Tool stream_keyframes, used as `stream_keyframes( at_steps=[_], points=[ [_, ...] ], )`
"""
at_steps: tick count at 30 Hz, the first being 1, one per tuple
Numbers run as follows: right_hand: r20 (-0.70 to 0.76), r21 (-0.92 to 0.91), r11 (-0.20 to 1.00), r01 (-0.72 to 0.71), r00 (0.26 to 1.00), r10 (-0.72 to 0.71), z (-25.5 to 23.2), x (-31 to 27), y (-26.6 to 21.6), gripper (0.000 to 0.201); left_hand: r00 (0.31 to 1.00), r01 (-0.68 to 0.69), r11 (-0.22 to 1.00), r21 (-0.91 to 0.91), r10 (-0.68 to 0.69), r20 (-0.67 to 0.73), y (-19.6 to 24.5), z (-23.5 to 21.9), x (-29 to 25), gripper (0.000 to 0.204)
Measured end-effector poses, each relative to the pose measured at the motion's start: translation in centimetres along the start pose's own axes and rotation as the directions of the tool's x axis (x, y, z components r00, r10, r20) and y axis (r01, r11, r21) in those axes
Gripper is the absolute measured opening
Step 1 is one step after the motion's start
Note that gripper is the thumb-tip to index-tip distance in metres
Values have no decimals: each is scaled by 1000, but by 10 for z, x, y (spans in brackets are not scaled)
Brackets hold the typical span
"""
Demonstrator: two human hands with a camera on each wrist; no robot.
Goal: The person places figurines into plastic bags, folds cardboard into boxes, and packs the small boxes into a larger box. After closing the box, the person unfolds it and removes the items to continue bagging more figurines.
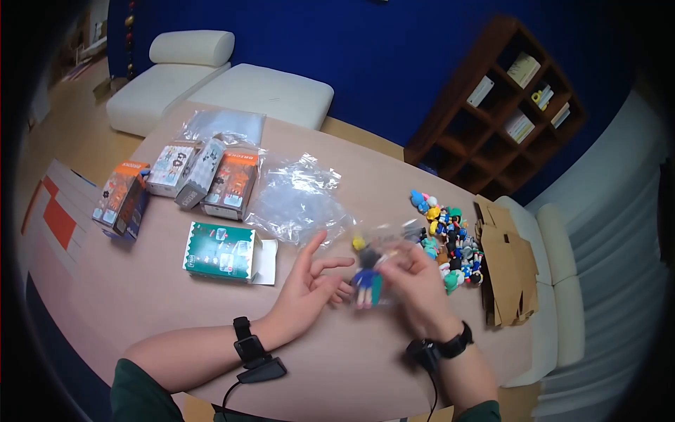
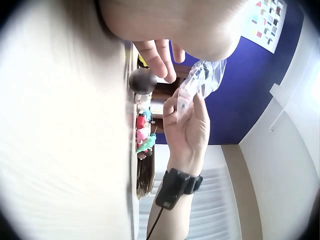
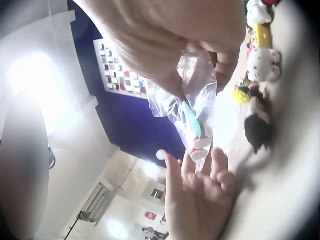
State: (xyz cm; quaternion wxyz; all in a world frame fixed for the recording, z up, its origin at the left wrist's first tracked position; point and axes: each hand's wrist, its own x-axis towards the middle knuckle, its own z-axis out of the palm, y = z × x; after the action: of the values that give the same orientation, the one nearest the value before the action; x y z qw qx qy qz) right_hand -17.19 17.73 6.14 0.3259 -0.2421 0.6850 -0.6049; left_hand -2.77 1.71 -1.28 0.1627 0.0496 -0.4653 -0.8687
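Observation:
My right hand [image 1: 422, 288] pinches a small clear plastic bag [image 3: 205, 75] between thumb and fingers. Inside the bag, a turquoise piece [image 3: 194, 120] and white-and-red parts [image 3: 200, 147] show through the film in the right wrist view. My left hand [image 1: 302, 295] is held beside the bag, palm turned up, its fingers loosely bent with nothing in them. A dark-haired toy figure [image 3: 257, 125] is close by the bag; in the head view this spot is blurred. The left wrist view shows the bag [image 2: 192, 92] held upright by the right hand's fingertips.
To the right lies a pile of small toy figures [image 1: 457, 246], beside flattened brown cardboard [image 1: 508, 267]. A green box [image 1: 218, 252] with its flap out stands at left. Behind it are several brick boxes [image 1: 230, 184] and crumpled clear plastic [image 1: 299, 200] on the table [image 1: 323, 380].

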Motion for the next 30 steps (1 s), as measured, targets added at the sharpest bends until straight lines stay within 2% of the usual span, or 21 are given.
stream_keyframes(
  at_steps=[1, 5, 9, 12, 14, 16, 18, 19, 20, 21, 22, 24, 25, 27, 28, 30],
  points=[
    [-74, 8, 1000, 13, 997, -13, -9, 16, 0, 41, 1000, 0, 1000, 25, 1, -9, -4, -3, 2, 69],
    [-260, -23, 1000, 6, 966, -12, -41, 97, -3, 40, 998, 50, 997, 59, -52, 41, -5, -11, 0, 64],
    [-302, 91, 996, 0, 953, 27, -51, 163, 29, 41, 996, 77, 992, 101, -82, 43, 0, -8, 2, 60],
    [-275, 14, 999, -52, 960, 54, -39, 188, 36, 51, 995, 91, 993, 78, -95, 43, 0, -9, 3, 58],
    [-329, -59, 998, -19, 944, -1, -30, 193, 37, 54, 994, 64, 995, 77, -70, 80, 0, -8, 2, 58],
    [-353, -39, 999, -38, 935, 21, -26, 187, 26, 60, 994, 71, 993, 89, -78, 76, 0, -8, 2, 57],
    [-468, -277, 961, -15, 875, -121, -20, 178, 10, 68, 993, 82, 993, 83, -89, 80, -1, -8, 3, 57],
    [-397, -317, 936, 155, 874, -279, -17, 177, 11, 61, 993, 83, 993, 83, -90, 77, 0, -8, 3, 57],
    [-397, -317, 936, 152, 875, -276, -18, 169, 12, 61, 993, 89, 993, 82, -95, 64, 1, -7, 2, 53],
    [-222, -532, 802, 270, 870, -441, -20, 158, 14, 52, 994, 96, 992, 81, -100, 52, 1, -6, 3, 49],
    [-15, -692, 609, 388, 835, -550, -9, 139, 4, 43, 993, 102, 991, 80, -107, 55, 1, -6, 3, 49],
    [301, -751, 374, 543, 788, -538, 14, 106, -8, 21, 987, 144, 983, 113, -150, 52, 1, -6, 3, 39],
    [296, -750, 381, 541, 790, -537, 24, 94, -13, 21, 993, 107, 989, 107, -110, 31, 0, -4, 3, 26],
    [667, -643, 109, 758, 624, -408, 38, 77, -17, 16, 992, 114, 983, 147, -120, 34, -6, -8, 4, 23],
    [661, -643, 117, 757, 625, -415, 40, 76, -14, 16, 992, 115, 977, 180, -124, 38, -7, -9, 3, 22],
    [632, -696, 113, 709, 680, -372, 42, 75, -9, 14, 990, 136, 977, 165, -138, 1, -7, -8, 3, 22]
  ],
)
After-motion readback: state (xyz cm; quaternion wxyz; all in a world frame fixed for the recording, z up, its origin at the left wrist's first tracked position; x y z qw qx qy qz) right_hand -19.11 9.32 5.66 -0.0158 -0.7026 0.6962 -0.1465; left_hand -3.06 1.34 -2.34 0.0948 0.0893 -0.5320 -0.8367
